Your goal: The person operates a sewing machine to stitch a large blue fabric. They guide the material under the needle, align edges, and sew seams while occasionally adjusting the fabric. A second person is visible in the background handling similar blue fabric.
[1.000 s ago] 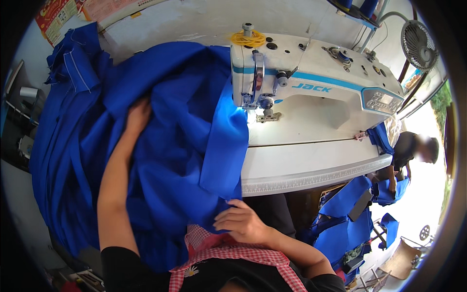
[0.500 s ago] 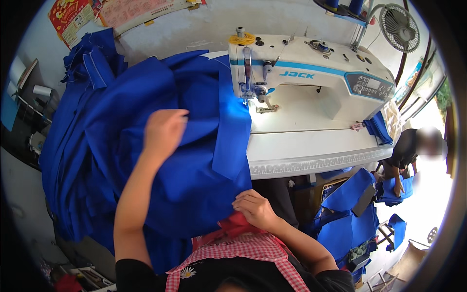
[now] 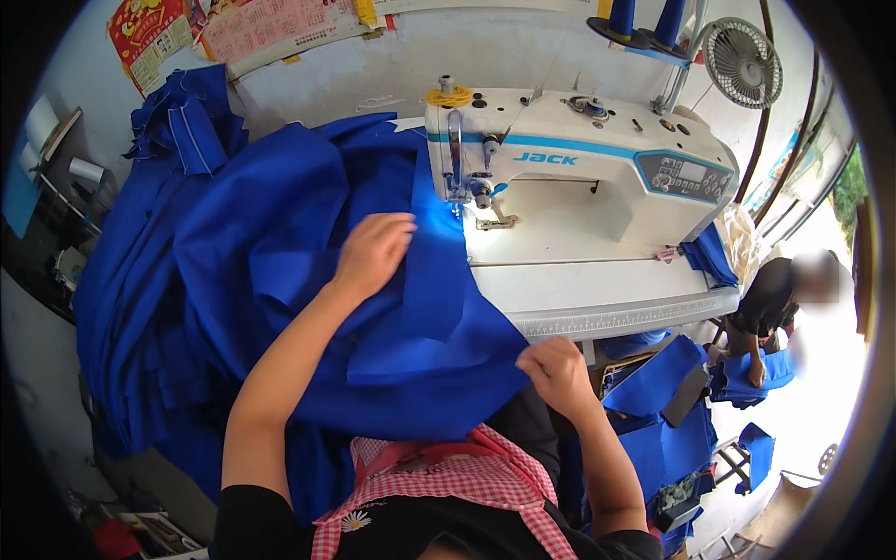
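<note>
A large blue fabric piece [image 3: 401, 364] spreads over the left of the sewing table, its edge by the needle of a white sewing machine [image 3: 569, 149]. A separate-looking blue strip [image 3: 435, 289] lies along its right side, lit near the needle. On the fabric, left of that strip, is my left hand [image 3: 373, 254], fingers extended toward the needle and gripping nothing visible. My right hand [image 3: 560, 375] is closed on a corner of the fabric, just off the table's front edge, pulling it into a point. Its fingertips are partly hidden.
Heaped blue fabric [image 3: 140, 308] fills the left side. Thread cones [image 3: 623, 21] and a small fan [image 3: 744, 62] stand above the machine. At right, a person [image 3: 770, 299] handles stacked blue pieces, near more blue pieces [image 3: 658, 373] below the table [image 3: 616, 315].
My left hand has moved right across the fabric, closer to the needle. My right hand has moved right and up, drawing the fabric corner out with it. The view has shifted slightly.
</note>
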Tool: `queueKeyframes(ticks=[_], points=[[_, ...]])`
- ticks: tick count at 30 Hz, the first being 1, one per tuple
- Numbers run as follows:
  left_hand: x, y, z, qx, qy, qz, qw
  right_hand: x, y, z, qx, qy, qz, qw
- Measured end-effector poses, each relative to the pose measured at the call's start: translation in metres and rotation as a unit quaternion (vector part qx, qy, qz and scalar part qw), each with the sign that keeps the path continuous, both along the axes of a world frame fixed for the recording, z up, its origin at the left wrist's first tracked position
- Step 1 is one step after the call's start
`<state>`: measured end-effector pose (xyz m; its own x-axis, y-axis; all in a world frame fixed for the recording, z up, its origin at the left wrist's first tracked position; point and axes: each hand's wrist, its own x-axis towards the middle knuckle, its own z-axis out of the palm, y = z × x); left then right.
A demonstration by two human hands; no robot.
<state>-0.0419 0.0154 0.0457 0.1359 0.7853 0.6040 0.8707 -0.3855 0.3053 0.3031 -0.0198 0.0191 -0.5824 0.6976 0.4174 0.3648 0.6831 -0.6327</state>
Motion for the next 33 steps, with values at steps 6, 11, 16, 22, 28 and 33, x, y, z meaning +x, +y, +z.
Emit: queueKeyframes(ticks=[6, 11, 16, 22, 28, 33], points=[[0.045, 0.060, 0.008, -0.061, 0.272, -0.171, 0.945, -0.089, 0.004, 0.038, -0.228, 0.238, 0.014, 0.944], [0.024, 0.049, 0.025, -0.249, 0.267, -0.100, 0.926, -0.131, 0.023, -0.005, -0.294, 0.409, -0.074, 0.860], [-0.030, -0.036, 0.029, -0.452, 0.152, -0.051, 0.877, -0.123, 0.043, -0.022, 0.036, 0.228, -0.125, 0.965], [-0.008, -0.069, 0.037, -0.283, -0.115, -0.075, 0.949, -0.121, 0.032, -0.015, 0.092, 0.110, 0.001, 0.990], [0.077, -0.056, 0.040, -0.244, 0.060, -0.163, 0.954, -0.074, -0.017, -0.040, -0.067, 0.252, -0.135, 0.956], [0.092, -0.044, 0.017, -0.276, 0.103, -0.188, 0.937, -0.030, -0.023, -0.085, -0.392, 0.423, -0.256, 0.776]])
